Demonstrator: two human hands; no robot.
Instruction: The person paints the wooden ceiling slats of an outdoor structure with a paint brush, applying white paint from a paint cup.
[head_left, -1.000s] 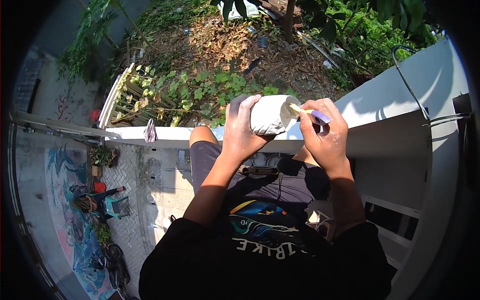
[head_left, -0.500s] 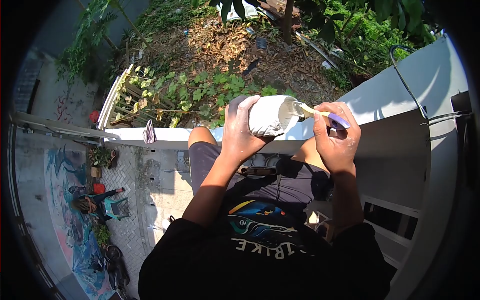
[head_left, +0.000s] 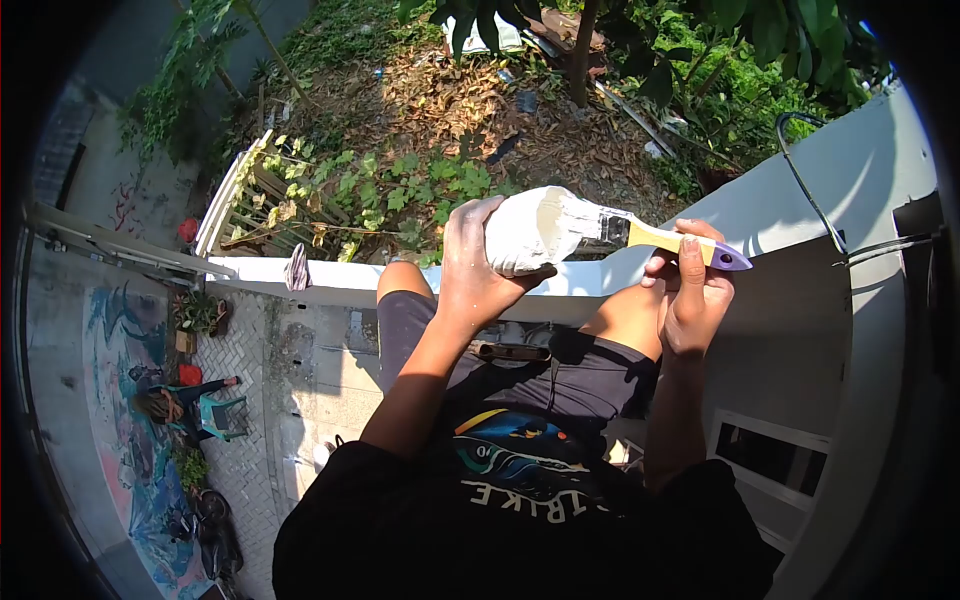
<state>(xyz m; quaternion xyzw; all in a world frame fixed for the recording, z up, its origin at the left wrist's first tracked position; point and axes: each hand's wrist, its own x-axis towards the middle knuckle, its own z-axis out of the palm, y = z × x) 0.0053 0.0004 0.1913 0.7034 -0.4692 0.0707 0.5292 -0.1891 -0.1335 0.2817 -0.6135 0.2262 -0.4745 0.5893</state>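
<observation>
My left hand (head_left: 467,262) is wrapped round a white, paint-coated container (head_left: 515,236), tilted with its open mouth facing right. Between the thumb and fingers of my right hand (head_left: 693,300) is a paintbrush (head_left: 655,236) with a pale yellow handle and a purple end. Its white-coated bristles overlap the container's mouth in this view, and the dark, paint-smeared metal band shows just outside. White specks mark the skin of my left hand.
I sit astride a white wall ledge (head_left: 350,278) high above a paved yard. A striped cloth (head_left: 297,268) hangs over the ledge. At right a grey-white wall (head_left: 800,205) carries a dark cable (head_left: 800,175). Below left, a person (head_left: 175,408) sits near a painted mural (head_left: 130,350).
My right hand has drawn the brush out to the right, showing its metal band and more handle. The grip has shifted, with the fingers now under the handle. The container stays in my left hand.
</observation>
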